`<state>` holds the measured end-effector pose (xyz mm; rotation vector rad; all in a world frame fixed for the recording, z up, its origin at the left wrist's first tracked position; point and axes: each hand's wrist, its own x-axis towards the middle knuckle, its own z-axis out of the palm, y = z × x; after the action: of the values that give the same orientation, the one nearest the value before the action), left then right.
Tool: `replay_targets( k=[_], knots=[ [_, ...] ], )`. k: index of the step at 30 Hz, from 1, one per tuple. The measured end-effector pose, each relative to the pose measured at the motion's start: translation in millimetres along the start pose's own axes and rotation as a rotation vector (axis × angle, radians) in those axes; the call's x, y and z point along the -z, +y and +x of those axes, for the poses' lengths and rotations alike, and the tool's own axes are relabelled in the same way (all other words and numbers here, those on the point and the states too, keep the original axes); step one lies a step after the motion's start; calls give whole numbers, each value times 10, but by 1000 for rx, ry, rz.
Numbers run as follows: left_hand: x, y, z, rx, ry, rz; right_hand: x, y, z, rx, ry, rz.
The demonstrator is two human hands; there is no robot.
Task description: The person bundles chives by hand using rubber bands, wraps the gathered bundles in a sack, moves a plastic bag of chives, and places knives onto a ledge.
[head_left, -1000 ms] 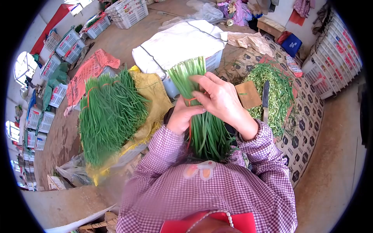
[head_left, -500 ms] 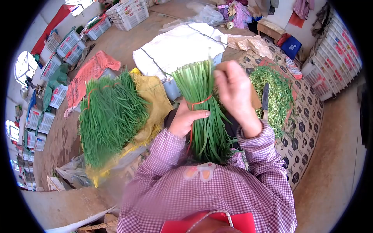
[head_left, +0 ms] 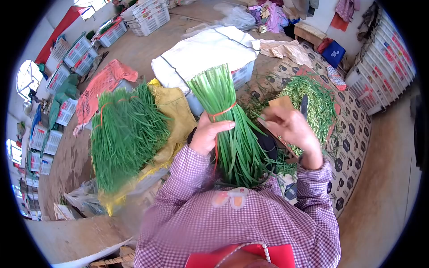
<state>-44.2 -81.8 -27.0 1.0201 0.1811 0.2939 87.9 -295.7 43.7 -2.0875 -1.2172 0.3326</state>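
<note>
My left hand (head_left: 210, 134) is wrapped round a bundle of garlic chives (head_left: 228, 116), its thumb across the front just below an orange-red tie (head_left: 223, 111). The pale cut ends of the bundle point up and away, and the green leaves hang toward my lap. My right hand (head_left: 292, 127) is right of the bundle, apart from it, with fingers curled together and a little blurred. A thin green bit shows at its fingertips, too small to name. Behind that hand lie a knife (head_left: 304, 105) and a heap of green and pale trimmings (head_left: 315, 100).
More tied chives (head_left: 127, 134) lie on a yellow sack (head_left: 174, 109) to the left. Ahead, a white cover (head_left: 205, 53) lies over a crate (head_left: 243, 75). Stacked white crates (head_left: 380, 67) stand at the right, and a brown piece of card (head_left: 281, 102) is by the trimmings.
My right hand has moved from the top of the bundle down and to the right, toward the trimmings. The bundle's top has tilted slightly left in my left hand.
</note>
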Motion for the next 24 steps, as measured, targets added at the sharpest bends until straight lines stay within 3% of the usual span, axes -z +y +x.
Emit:
replay_targets(
  k=[2, 3, 7, 14, 17, 18, 21, 22, 24],
  knots=[
    [-80, 32, -6, -37, -9, -39, -342, -77, 78, 184, 101, 212],
    [-118, 62, -14, -77, -11, -82, -459, -166, 95, 245, 113, 57],
    [-103, 236, -39, -26, 31, -93, -915, -215, 244, 159, 99, 272],
    [318, 598, 84, -255, -161, 242, -731, -288, 388, 157, 55, 698],
    [130, 722, 90, -327, -251, 201, -718, -340, 447, 165, -53, 852],
    [22, 732, 55, -214, -144, 140, -739, -300, 482, 171, -94, 701],
    [91, 613, 139, -225, -79, 97, -642, -230, 597, 321, -203, 530],
    [96, 582, 151, -263, -23, 112, -498, -278, 619, 279, -166, 441],
    [27, 568, 93, -289, 21, 148, -458, -238, 721, 277, 19, 550]
  ],
)
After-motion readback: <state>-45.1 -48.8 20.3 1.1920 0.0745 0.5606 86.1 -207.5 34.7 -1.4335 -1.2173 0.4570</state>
